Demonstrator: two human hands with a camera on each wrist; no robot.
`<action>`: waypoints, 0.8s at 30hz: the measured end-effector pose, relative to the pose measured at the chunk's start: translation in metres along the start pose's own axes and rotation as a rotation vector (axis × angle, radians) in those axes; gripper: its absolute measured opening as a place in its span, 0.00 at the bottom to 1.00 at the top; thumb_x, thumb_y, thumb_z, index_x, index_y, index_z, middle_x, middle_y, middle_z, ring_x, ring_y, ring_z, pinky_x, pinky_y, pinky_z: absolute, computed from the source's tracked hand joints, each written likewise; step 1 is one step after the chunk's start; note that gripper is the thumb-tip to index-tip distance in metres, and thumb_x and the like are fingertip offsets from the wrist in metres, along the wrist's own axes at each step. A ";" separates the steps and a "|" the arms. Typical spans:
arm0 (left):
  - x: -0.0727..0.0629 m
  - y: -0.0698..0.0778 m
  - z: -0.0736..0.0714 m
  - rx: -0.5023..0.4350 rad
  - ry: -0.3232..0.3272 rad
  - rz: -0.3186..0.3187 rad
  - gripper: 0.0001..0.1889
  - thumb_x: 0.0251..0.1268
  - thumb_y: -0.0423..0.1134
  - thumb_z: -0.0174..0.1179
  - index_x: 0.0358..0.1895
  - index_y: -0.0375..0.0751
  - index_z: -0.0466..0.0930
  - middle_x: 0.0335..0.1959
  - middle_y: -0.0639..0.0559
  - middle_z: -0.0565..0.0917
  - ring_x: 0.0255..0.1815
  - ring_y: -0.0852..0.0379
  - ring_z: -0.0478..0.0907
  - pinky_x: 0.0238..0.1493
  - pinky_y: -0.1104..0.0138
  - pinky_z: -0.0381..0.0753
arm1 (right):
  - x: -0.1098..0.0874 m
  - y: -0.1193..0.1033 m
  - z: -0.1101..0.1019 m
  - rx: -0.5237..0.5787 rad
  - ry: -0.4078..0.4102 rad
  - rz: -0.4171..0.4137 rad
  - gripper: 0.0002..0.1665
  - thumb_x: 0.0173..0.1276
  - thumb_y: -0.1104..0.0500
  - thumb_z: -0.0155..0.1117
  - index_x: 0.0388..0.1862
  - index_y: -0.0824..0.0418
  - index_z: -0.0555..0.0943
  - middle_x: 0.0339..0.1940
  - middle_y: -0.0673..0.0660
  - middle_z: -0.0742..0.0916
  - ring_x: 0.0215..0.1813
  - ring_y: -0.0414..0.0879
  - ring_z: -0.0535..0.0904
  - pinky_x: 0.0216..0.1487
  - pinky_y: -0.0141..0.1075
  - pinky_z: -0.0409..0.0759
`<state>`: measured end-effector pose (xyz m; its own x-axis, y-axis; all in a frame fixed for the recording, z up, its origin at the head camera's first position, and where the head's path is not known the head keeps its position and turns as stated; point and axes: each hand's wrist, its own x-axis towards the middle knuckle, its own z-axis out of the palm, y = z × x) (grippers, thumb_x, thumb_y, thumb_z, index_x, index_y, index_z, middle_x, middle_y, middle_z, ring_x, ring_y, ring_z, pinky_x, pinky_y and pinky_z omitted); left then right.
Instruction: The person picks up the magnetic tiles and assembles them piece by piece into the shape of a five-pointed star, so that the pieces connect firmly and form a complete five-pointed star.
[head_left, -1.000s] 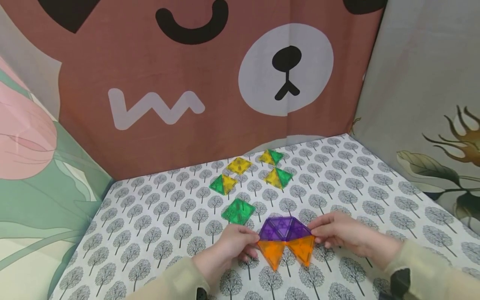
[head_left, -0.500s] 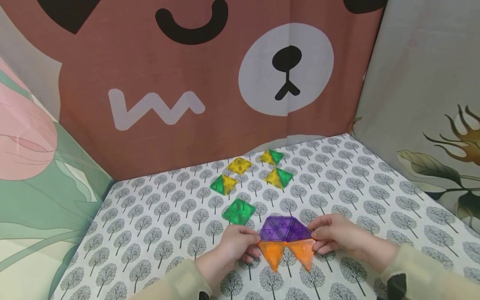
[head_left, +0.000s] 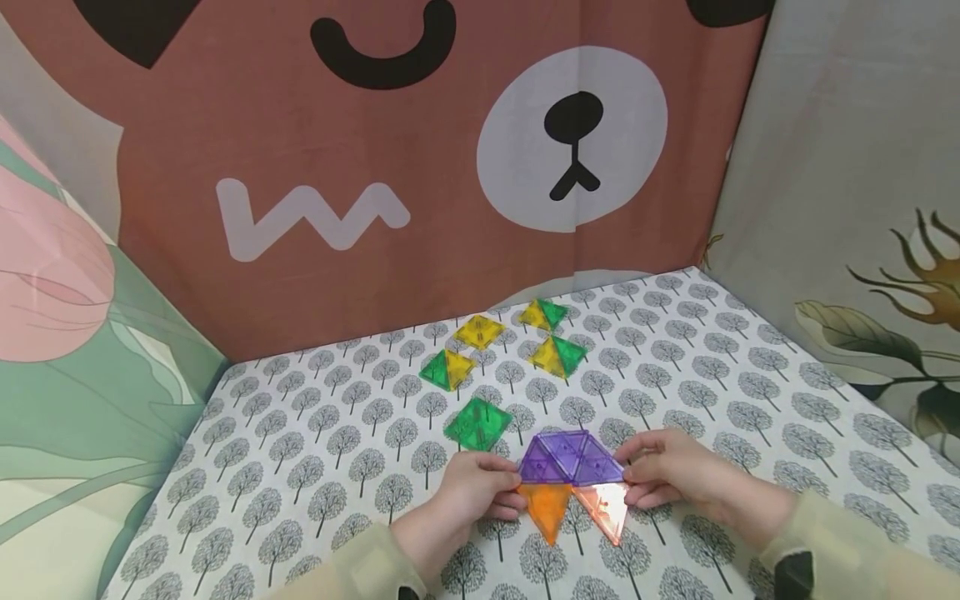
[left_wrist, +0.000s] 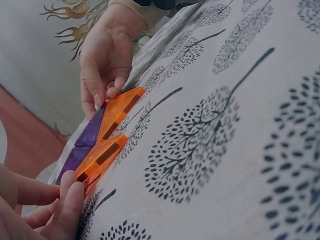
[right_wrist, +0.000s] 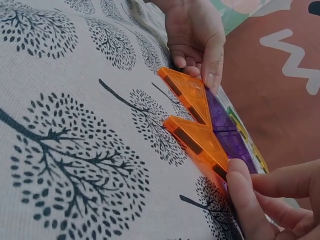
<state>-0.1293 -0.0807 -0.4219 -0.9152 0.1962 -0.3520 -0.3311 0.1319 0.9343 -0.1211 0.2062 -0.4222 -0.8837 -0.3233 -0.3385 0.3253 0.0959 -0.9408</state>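
Several purple triangular magnetic tiles (head_left: 562,454) join edge to edge as a flat trapezoid. From its near edge hang two triangles, a left orange tile (head_left: 547,507) and a right orange tile (head_left: 606,507), points toward me; glare whitens the right one. My left hand (head_left: 480,489) pinches the left corner where purple meets orange. At the opposite corner my right hand (head_left: 675,471) pinches the shape between thumb and fingers. Both wrist views show the orange tiles slanting up from the cloth, with dark magnet strips along their edges.
Just beyond lies a green diamond (head_left: 477,423) of tiles. Further back are a yellow diamond (head_left: 479,332) and several green-and-yellow diamonds, including a left one (head_left: 447,369) and a right one (head_left: 557,357). Tree-print cloth (head_left: 300,517) covers the table; printed curtains (head_left: 375,292) stand behind it.
The joined tiles have tilted slightly in my hands, and glare now whitens the right orange tile and lightens the purple ones. Both hands keep their pinch and have barely shifted.
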 end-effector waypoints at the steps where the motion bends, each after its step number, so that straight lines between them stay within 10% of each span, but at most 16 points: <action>1: -0.001 0.000 0.000 -0.005 -0.001 0.000 0.08 0.61 0.23 0.62 0.44 0.26 0.82 0.25 0.38 0.85 0.22 0.53 0.85 0.25 0.64 0.86 | 0.000 0.000 0.000 0.000 -0.003 -0.002 0.23 0.65 0.70 0.61 0.57 0.79 0.71 0.33 0.67 0.84 0.31 0.52 0.85 0.36 0.43 0.87; 24: -0.002 0.001 -0.007 0.032 -0.058 -0.023 0.09 0.62 0.27 0.63 0.45 0.31 0.82 0.27 0.38 0.86 0.23 0.51 0.85 0.21 0.65 0.85 | -0.004 0.001 0.004 -0.017 0.006 -0.009 0.28 0.65 0.71 0.60 0.62 0.79 0.67 0.34 0.67 0.84 0.31 0.53 0.85 0.36 0.44 0.87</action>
<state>-0.1294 -0.0879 -0.4195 -0.8922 0.2485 -0.3771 -0.3439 0.1675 0.9240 -0.1152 0.2036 -0.4219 -0.8886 -0.3183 -0.3302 0.3117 0.1091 -0.9439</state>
